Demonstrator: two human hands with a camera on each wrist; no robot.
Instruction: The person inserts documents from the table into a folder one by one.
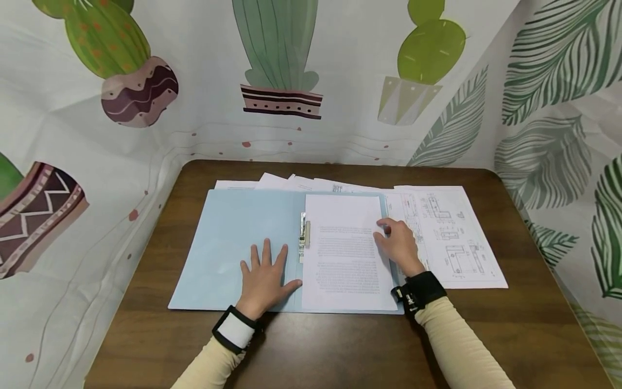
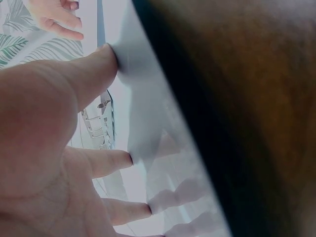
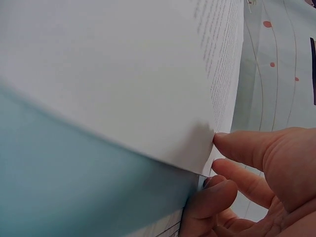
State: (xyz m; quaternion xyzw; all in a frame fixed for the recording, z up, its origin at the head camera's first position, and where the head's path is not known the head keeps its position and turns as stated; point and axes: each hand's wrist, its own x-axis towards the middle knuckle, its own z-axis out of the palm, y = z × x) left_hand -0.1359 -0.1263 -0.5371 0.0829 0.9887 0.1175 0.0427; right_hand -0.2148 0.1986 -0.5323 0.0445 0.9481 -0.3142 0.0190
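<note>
Wooden table [image 1: 340,346]: open blue folder [image 1: 233,237], loose sheets [image 1: 452,232].

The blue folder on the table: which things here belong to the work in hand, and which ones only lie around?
In use:
- blue folder, lying open, left hand flat on it
- printed page in the folder, right hand at its right edge
- metal clip at the fold

Lying about:
- drawing sheet on the right
- loose papers behind the folder

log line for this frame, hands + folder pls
left hand: flat on open folder | right hand: fingers at text page right edge | drawing sheet: right of folder
</note>
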